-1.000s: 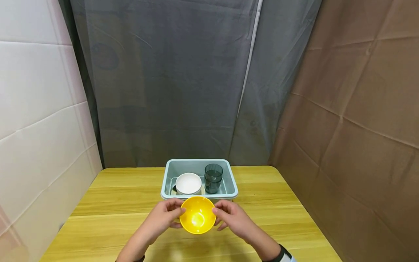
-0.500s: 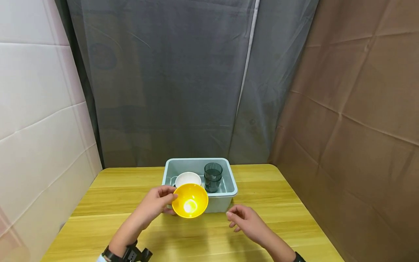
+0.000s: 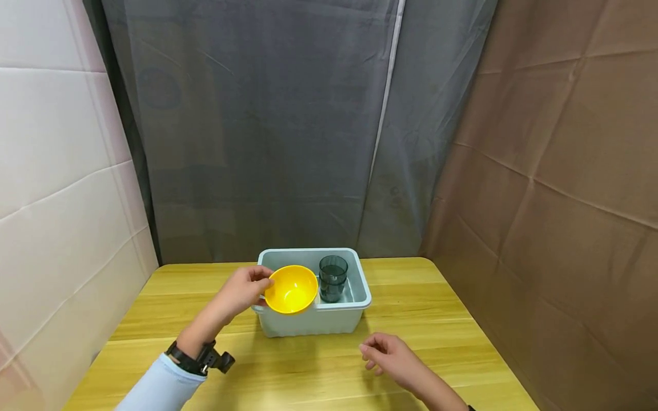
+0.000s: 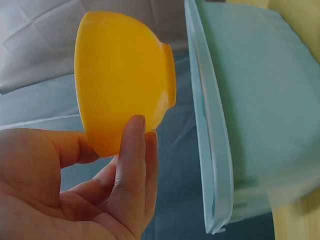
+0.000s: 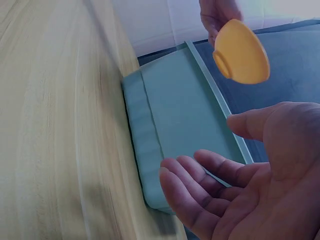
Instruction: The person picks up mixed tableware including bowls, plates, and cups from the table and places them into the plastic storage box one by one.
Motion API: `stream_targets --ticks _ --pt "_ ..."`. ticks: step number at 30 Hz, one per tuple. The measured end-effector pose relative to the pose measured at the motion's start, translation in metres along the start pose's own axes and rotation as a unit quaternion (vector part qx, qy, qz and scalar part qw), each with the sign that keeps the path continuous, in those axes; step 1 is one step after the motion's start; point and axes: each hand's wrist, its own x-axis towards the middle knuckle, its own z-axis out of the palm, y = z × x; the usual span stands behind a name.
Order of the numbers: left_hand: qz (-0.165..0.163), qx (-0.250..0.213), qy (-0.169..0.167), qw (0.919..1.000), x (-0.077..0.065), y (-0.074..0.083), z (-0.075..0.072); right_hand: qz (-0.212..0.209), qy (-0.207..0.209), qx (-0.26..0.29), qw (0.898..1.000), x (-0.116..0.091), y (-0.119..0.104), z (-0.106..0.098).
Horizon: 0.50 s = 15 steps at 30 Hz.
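Note:
My left hand (image 3: 244,291) pinches the left rim of a yellow bowl (image 3: 292,290), thumb inside and fingers beneath. The bowl hangs in the air above the front edge of a pale blue-green basin (image 3: 312,321), its hollow tilted toward me. In the left wrist view the bowl (image 4: 122,75) stands apart from the basin's rim (image 4: 215,130). Two stacked dark see-through cups (image 3: 333,278) stand in the basin's right side. The white bowl seen there earlier is hidden behind the yellow one. Holding nothing, my right hand (image 3: 388,355) hovers over the table with loosely bent fingers.
The basin sits on a wood-grain table (image 3: 411,297) near its far edge. A grey curtain (image 3: 257,142) hangs behind it. White cloth (image 3: 67,188) closes off the left side and brown cloth (image 3: 560,200) the right.
The right hand has let go of the yellow bowl and drawn back to the right. With the bowl, the left hand has moved forward and slightly left, over the basin's front edge.

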Motion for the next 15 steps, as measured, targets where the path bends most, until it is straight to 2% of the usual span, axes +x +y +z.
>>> stream_targets --ticks 7,15 --pt "-0.013 0.033 -0.01 0.9993 0.033 0.0 -0.011 0.009 -0.001 0.004 1.0 -0.004 0.006 0.0" --pt "-0.026 0.089 -0.024 0.9954 0.07 0.004 -0.012 0.01 -0.006 0.011 1.0 -0.006 0.013 0.0"
